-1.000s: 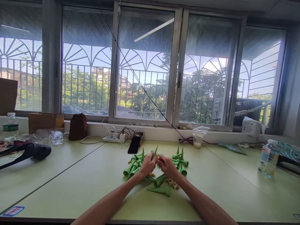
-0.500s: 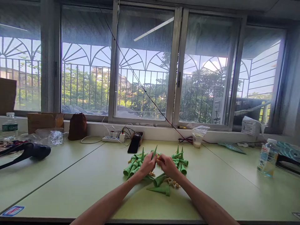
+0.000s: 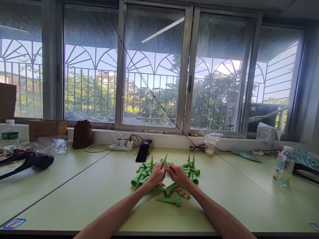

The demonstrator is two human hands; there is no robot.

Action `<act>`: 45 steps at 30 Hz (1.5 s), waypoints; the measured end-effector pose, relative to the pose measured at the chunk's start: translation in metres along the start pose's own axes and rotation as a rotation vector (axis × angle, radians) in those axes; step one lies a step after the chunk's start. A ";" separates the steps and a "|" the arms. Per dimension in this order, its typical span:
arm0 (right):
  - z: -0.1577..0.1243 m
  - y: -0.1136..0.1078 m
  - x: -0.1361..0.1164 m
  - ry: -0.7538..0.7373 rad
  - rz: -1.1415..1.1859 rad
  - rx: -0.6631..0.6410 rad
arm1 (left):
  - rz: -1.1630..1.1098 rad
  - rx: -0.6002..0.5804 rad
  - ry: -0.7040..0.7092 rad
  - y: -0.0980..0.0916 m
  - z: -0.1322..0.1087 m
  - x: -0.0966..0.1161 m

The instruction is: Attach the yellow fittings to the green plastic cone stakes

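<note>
My left hand (image 3: 157,174) is closed around a green plastic spike (image 3: 164,160), its narrow tip pointing up. Right up against it is my right hand (image 3: 177,175), fingers pinched together at the spike's lower end; whatever they hold is hidden. Several more green spikes (image 3: 142,176) lie heaped to the left of my hands, and another pile of spikes (image 3: 193,172) is on the right. Nearer to me, a hollow green spike (image 3: 169,190) shows its open end, and a single spike (image 3: 169,200) lies flat. Small yellowish pieces (image 3: 183,192) are scattered by my right wrist.
Along the back of the table (image 3: 87,205) stand a power strip (image 3: 121,148), a black phone (image 3: 143,152), a brown pouch (image 3: 82,134) and a plastic cup (image 3: 209,147). A bottle (image 3: 283,166) is at the right, a dark strapped object (image 3: 37,161) at the left.
My hands stay together around the spike, with only a slight shift of the right fingers. The piles look the same; the view has moved very slightly.
</note>
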State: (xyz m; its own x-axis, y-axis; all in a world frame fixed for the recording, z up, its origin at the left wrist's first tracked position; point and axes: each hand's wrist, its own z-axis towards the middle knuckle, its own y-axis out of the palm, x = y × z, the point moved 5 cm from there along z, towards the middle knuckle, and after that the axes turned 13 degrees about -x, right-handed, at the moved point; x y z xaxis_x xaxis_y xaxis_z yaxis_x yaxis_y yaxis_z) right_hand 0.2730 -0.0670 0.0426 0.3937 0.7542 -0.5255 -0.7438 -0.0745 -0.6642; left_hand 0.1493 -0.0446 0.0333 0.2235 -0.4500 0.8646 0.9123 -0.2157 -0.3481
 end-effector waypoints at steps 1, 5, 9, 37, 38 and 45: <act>0.000 -0.001 0.000 0.004 0.004 -0.002 | 0.025 -0.018 0.016 0.001 0.001 0.001; 0.000 -0.012 0.004 0.026 0.027 0.067 | 0.133 -0.079 0.079 0.005 0.002 0.004; -0.001 -0.026 0.010 0.052 0.086 0.197 | 0.271 -0.120 0.155 0.009 -0.001 0.009; -0.008 -0.073 0.055 0.105 -0.250 0.356 | 0.543 -0.004 0.283 0.001 -0.007 0.019; -0.006 -0.072 0.059 0.112 -0.257 0.336 | 0.545 -0.008 0.282 0.001 -0.007 0.019; 0.001 -0.062 0.076 0.180 -0.327 0.224 | 0.574 -0.006 0.283 0.002 -0.006 0.019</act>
State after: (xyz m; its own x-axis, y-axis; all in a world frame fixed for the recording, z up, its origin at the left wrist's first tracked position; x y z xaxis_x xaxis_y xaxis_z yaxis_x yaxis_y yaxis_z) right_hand 0.3484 -0.0046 0.0438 0.7010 0.5878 -0.4040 -0.6554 0.3075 -0.6898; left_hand 0.1528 -0.0588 0.0466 0.5758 -0.7066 0.4113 0.6725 0.1231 -0.7298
